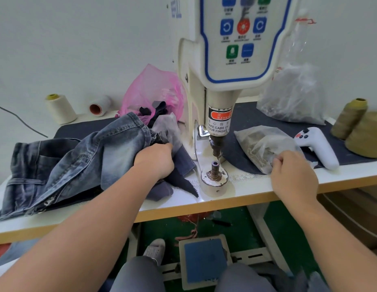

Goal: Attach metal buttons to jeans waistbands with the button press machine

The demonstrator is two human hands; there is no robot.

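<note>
The left hand [155, 160] is gripping bunched jeans [78, 165] just left of the press die [215, 166]; the right hand [293, 175] is apparently pinching the button bag [261, 144].

jeans [63, 163]: faded denim cloth, left of the press
die post [215, 171]: worn metal
bag [265, 148]: crinkled clear plastic, right of the press

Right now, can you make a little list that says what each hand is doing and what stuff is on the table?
left hand: left hand grips the jeans beside the press
right hand: right hand pinches the button bag
die: lower die bare, no cloth on it
table: table also holds a white controller, thread cones, pink bag
floor: blue pedal
</note>
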